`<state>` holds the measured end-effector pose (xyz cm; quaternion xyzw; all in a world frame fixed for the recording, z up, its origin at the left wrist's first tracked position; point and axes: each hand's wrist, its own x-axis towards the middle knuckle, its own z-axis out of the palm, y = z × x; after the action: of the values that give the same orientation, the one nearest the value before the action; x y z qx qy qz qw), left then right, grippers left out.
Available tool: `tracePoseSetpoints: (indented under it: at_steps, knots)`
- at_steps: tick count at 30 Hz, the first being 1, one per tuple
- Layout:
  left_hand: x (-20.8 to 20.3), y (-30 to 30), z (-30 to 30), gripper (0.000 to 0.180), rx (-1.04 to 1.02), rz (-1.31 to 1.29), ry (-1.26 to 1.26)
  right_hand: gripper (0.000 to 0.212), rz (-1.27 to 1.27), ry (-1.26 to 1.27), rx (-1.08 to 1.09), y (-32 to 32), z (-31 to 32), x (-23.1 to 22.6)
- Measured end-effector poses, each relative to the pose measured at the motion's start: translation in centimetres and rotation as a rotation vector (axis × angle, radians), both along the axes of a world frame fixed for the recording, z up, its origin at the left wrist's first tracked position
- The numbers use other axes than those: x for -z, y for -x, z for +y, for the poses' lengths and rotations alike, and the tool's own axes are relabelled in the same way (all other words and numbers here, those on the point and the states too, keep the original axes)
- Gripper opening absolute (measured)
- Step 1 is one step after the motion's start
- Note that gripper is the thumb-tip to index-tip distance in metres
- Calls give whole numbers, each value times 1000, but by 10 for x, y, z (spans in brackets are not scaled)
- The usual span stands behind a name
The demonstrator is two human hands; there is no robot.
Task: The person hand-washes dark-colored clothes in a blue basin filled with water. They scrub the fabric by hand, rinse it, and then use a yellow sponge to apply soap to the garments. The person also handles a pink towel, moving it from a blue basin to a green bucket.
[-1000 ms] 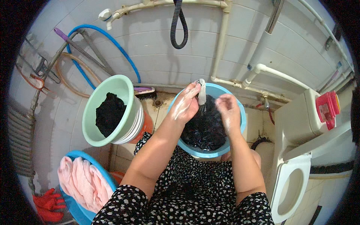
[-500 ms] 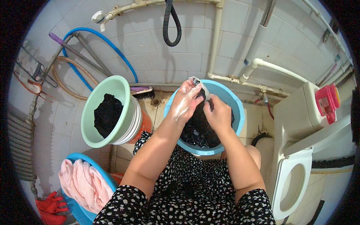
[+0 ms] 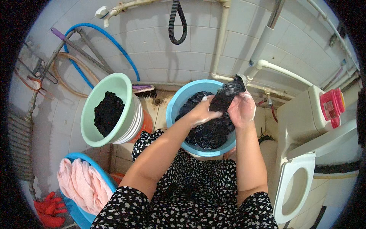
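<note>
Over the blue basin (image 3: 173, 95), my two hands hold a black cloth (image 3: 224, 97) streaked with white suds near its upper end. My left hand (image 3: 202, 112) is closed on the lower left side of the cloth. My right hand (image 3: 243, 108) bears its right side, with the palm showing, suds on the skin and the fingers mostly hidden behind the fabric. Beneath them, more dark wet cloth (image 3: 209, 133) lies in the basin.
Left of the basin, a pale green basin (image 3: 88, 126) with black cloth (image 3: 108, 114) tops a bucket (image 3: 145, 126). Nearer me, a blue tub (image 3: 76, 208) holds pink fabric (image 3: 84, 183). Red gloves (image 3: 49, 208), a brush (image 3: 145, 91) and a toilet (image 3: 293, 191) surround the spot.
Both hands have shifted right, and the black cloth is now raised and spread between them. Suds that were on my left hand and wrist now show on the cloth and right hand.
</note>
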<state>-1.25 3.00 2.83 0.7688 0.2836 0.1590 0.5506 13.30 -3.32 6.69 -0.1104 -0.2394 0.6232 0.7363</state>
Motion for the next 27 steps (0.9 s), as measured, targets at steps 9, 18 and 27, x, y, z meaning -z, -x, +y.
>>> tracePoseSetpoints:
  at_steps: [9,18,27]
  knots:
    - [-1,7,19,35,-451,-827,997,36,-303,790,172,21,3,29]
    - [-5,9,10,36,-404,-361,766,37,-72,491,220,-3,17,50]
    - [14,7,16,46,-256,-627,1429,13,-1425,-59,549,86,-11,9]
